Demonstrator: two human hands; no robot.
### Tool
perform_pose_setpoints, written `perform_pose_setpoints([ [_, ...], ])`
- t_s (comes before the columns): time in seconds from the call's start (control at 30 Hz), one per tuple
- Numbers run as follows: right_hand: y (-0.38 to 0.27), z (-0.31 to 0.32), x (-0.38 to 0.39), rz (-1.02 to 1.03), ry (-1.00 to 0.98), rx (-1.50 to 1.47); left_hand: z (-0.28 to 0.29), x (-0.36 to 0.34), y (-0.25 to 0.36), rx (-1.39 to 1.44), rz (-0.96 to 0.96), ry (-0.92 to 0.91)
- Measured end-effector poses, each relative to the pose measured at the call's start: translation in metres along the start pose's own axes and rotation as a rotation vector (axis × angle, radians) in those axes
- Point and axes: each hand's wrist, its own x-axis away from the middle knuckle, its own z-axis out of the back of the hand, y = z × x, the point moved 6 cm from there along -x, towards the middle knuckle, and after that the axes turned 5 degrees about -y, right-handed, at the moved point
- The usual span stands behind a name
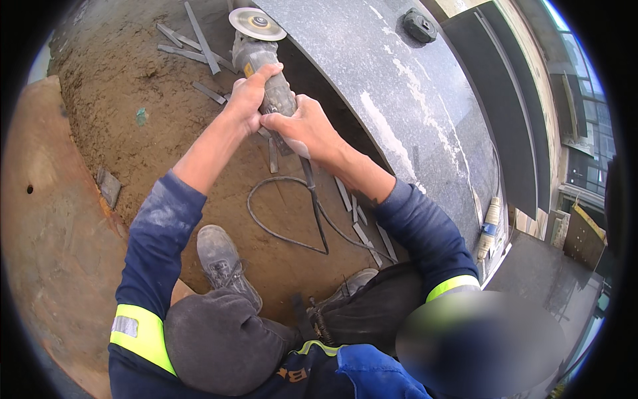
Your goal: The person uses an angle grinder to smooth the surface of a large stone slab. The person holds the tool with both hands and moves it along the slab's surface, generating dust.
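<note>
A dusty grey angle grinder (256, 63) is held out in front of me, its round cutting disc (258, 24) at the far end and facing up. My left hand (248, 97) wraps round the grinder's body. Lower down, my right hand (307, 126) grips its rear end, where the black cable (308, 174) comes out. The disc is beside the near edge of a large grey stone slab (345, 53); I cannot tell whether they touch. Whether the disc is spinning does not show clearly.
Thin stone strips (201, 36) lie scattered on the brown dirt ground (166, 126). The cable loops by my shoe (223, 259). A tape measure (419, 26) and a taped, wrapped rod-like object (489, 229) rest on the slab. Dark panels (488, 100) stand at right; a rusty sheet (53, 219) lies left.
</note>
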Motion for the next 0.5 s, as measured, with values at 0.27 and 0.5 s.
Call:
perform_pose_setpoints([
  [0.27,0.004,0.000,-0.020,0.035,-0.043,-0.018,0.008,-0.017,0.007,0.006,-0.005,-0.007],
  [0.5,0.014,0.000,-0.040,0.051,-0.040,-0.102,0.009,-0.029,0.016,-0.013,-0.001,-0.025],
])
